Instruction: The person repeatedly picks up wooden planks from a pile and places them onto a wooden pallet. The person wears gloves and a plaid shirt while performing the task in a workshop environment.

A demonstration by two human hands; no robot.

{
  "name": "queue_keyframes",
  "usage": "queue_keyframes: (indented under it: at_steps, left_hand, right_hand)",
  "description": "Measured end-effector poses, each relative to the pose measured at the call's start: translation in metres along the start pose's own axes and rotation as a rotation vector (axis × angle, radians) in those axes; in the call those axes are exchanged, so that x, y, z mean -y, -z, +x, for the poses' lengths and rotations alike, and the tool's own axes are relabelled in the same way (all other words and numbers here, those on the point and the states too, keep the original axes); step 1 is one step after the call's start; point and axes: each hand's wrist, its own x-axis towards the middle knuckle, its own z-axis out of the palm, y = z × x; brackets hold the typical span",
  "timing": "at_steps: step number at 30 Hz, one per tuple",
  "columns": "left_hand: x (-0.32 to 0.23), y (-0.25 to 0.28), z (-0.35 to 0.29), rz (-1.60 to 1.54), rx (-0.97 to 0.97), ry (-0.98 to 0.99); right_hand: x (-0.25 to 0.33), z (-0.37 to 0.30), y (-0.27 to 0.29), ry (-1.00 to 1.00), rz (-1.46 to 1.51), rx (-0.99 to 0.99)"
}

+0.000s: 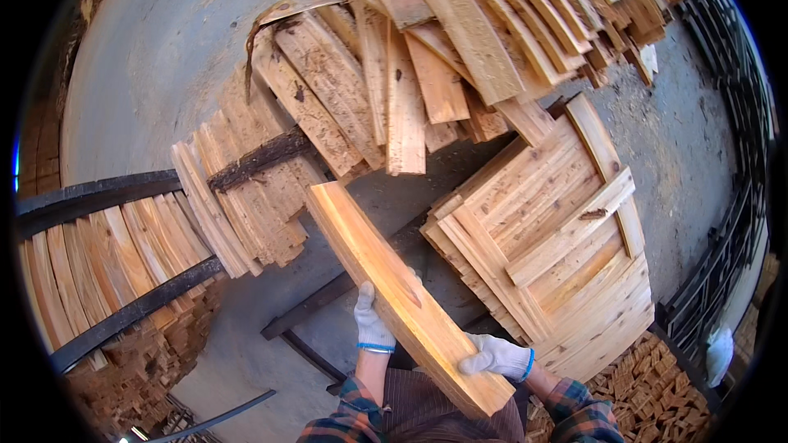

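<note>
A thick, pale wooden plank [390, 271] slants across the middle in front of me, its far end up and to the left. My left hand [374, 321], in a white knitted glove with a blue cuff, grips its left edge with the thumb up along the side. Fingertips show at the plank's far edge. My right hand [497, 358], gloved alike, is closed round the near end with the thumb on the top face. A darker knot mark shows on the plank's upper face.
To the right stands a neat stack of boards [566, 238] with crosspieces on top. A loose board pile [394, 74] lies beyond. At left, boards rest across dark rails [135, 312]. Small offcuts [657, 381] heap at lower right, and black metal bars [714, 254] line the right.
</note>
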Motion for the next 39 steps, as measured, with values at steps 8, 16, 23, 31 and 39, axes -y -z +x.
queue_keyframes:
  at_steps: [8,16,23,31,39]
  left_hand:
    - [0.101,-0.111,-0.05,0.463,0.066,-0.028]
    - [0.288,-0.208,-0.005,1.185,0.253,0.246]
    - [0.446,-0.172,0.052,2.634,-0.042,-0.502]
    - [0.462,-0.135,0.067,2.679,-0.043,-1.001]
    - [0.477,-0.137,0.063,2.652,-0.033,-0.944]
  right_hand:
    - [-0.016,-0.072,0.023,0.553,-0.676,-0.584]
    - [-0.146,-0.234,0.161,0.646,-0.439,-1.117]
    - [-0.257,-0.342,0.34,0.007,-0.893,-1.793]
    - [-0.267,-0.357,0.431,-0.095,-0.989,-1.627]
    - [-0.24,-0.386,0.501,0.189,-1.153,-1.766]
